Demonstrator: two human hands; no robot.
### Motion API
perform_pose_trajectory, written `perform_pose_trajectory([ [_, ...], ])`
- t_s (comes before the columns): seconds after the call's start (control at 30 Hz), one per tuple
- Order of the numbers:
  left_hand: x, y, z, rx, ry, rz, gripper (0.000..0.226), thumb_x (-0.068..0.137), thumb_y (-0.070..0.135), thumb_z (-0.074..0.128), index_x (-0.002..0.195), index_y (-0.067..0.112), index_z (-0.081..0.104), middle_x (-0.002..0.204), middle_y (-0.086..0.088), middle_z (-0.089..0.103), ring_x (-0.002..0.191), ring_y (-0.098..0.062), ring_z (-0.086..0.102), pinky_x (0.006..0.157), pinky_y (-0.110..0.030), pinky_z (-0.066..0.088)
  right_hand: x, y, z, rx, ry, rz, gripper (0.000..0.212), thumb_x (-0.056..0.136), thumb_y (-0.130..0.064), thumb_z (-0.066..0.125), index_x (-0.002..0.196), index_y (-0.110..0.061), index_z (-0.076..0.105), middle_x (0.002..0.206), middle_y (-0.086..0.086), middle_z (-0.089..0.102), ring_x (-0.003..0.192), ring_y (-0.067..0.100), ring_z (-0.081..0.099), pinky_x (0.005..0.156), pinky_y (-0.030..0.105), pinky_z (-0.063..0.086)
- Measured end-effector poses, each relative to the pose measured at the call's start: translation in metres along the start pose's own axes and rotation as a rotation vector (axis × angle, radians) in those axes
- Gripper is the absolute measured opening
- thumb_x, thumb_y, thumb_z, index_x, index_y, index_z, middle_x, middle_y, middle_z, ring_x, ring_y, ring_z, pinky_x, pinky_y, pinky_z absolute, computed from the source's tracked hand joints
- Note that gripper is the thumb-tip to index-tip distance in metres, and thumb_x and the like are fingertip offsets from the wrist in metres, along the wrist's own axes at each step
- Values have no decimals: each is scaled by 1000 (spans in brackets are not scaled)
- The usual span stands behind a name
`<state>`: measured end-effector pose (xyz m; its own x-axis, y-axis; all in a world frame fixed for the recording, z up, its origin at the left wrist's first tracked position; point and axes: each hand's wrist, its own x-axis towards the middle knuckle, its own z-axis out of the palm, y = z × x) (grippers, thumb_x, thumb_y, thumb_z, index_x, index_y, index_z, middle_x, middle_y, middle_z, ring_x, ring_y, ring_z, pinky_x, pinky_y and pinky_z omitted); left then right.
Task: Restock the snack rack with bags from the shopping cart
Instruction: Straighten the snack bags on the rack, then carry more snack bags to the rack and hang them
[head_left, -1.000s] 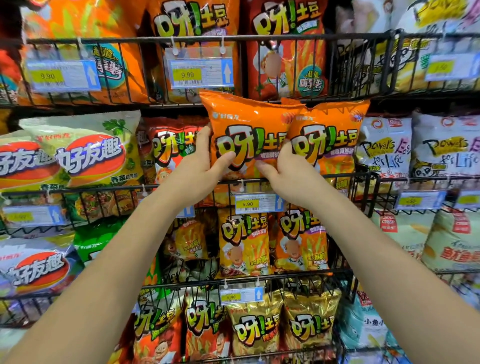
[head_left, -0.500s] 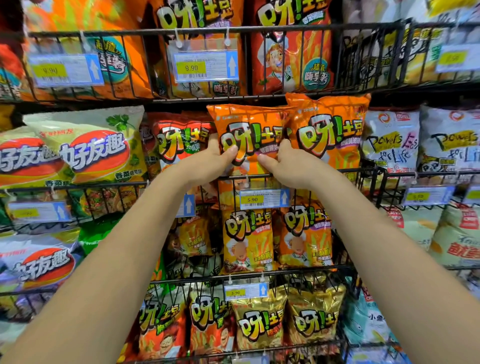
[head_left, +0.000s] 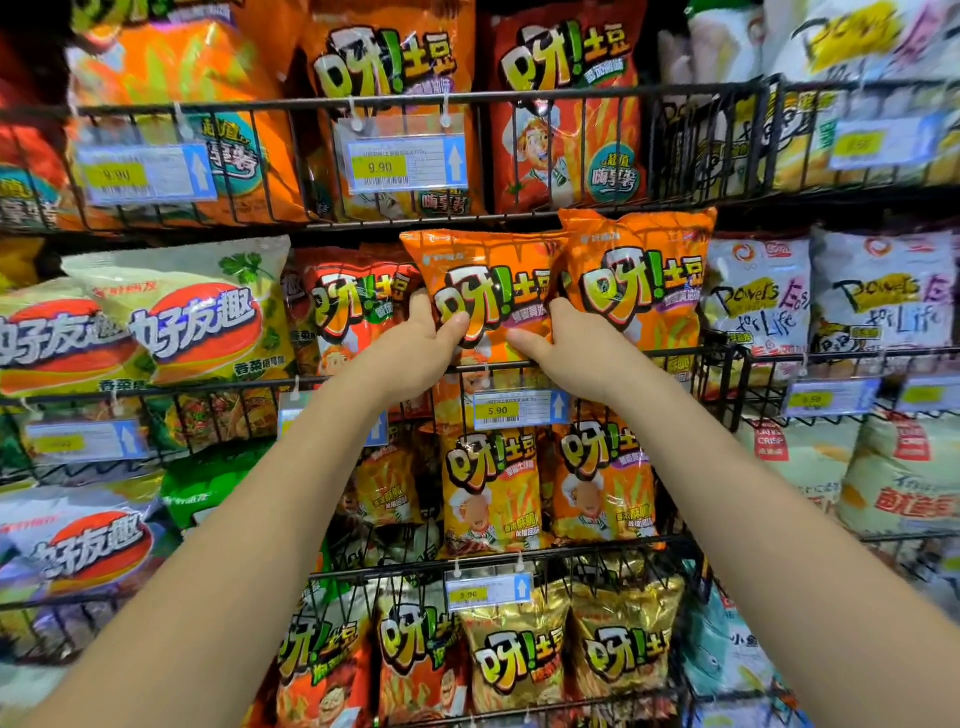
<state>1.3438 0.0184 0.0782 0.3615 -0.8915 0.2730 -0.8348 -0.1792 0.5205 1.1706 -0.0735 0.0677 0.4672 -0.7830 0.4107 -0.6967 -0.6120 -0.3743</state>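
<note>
A black wire rack (head_left: 732, 384) of stacked tiers fills the view, crammed with snack bags and hung with blue price tags (head_left: 519, 408). The left hand (head_left: 415, 348) and right hand (head_left: 566, 348) both grip the orange bag (head_left: 493, 291), fingers curled round its edges, its base in the middle tier beside a matching bag (head_left: 644, 291). A second ago it was held higher; it now sits lower

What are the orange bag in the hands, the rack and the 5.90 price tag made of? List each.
Orange bag: thin plastic film, glossy; it creases and glints.
Rack: probably metal wire with a black coating; thin, stiff bars.
Price tag: seemingly printed paper in a clear plastic sleeve; the cover reflects light.
</note>
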Motion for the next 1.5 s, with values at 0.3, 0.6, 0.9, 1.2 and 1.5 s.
perform_pose_trajectory([
  [0.3, -36, -7, 16, 208, 310, 189, 68, 101, 48, 57, 154, 12, 32, 146, -12, 49, 133, -32, 50, 98, -49, 49, -38, 19, 7, 16, 167, -221, 71, 102, -45, 57, 158, -11, 30, 154, 8, 43, 139, 25, 45, 110, 38, 42],
  [0.6, -92, -2, 83, 380, 339, 490, 61, 87, 36, 78, 136, 7, 58, 138, -21, 53, 132, -42, 47, 101, -57, 48, -123, 66, 10, -152, 151, -187, 71, 96, -46, 66, 156, -21, 36, 157, 1, 36, 145, 22, 36, 118, 43, 38],
  [0.9, -119, 4, 169, 478, -105, 516, 66, 99, 47, 62, 152, 17, 37, 160, -13, 27, 152, -33, 18, 117, -45, 38, -200, 108, 37, -351, -177, 80, 74, 98, -48, 62, 160, -31, 25, 166, 3, 20, 150, 28, 27, 121, 43, 33],
  [1.2, -130, 39, 246, 333, -341, 670, 70, 98, 52, 60, 156, 22, 32, 163, -8, 24, 152, -29, 17, 118, -43, 33, -282, 151, 34, -330, -134, 381, 72, 96, -48, 66, 157, -25, 35, 160, 7, 34, 118, 29, 61, 100, 44, 50],
  [1.5, -182, 153, 342, 248, -544, 901, 65, 99, 54, 58, 152, 24, 35, 159, -8, 27, 148, -31, 25, 112, -45, 36, -408, 234, -17, -328, 16, 748, 68, 95, -48, 64, 154, -27, 38, 153, -1, 40, 132, 23, 50, 100, 37, 48],
])
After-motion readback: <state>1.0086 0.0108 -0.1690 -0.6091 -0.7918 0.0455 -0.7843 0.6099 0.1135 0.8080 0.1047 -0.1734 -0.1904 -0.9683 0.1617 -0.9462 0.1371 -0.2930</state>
